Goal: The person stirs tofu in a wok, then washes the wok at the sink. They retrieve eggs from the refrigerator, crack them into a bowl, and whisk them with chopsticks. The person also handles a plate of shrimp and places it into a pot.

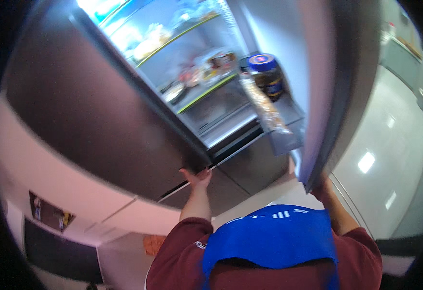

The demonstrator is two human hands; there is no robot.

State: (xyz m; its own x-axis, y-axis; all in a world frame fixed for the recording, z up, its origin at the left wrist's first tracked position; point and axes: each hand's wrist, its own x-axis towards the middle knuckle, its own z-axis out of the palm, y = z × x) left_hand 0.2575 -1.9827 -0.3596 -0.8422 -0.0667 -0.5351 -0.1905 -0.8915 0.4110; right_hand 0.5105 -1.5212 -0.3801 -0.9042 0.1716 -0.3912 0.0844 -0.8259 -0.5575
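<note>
A dark refrigerator stands before me with its right door (336,83) swung open and its left door (99,105) closed. My left hand (198,177) is at the bottom edge of the left door, thumb spread from the fingers. At the lower edge of the open right door is my right hand (322,188), its fingers partly hidden behind the door. The lit interior shows shelves with bagged food (153,41) and a blurred group of packages (215,65). A jar with a blue lid (265,74) and a long clear-wrapped food packet (264,103) sit in the door bin.
Below are closed lower refrigerator doors (253,163). Pale cabinet panels (124,203) adjoin on the left, with a recessed niche (50,212) holding small items. Glossy floor (385,137) stretches to the right, towards a grey-green cabinet (401,59).
</note>
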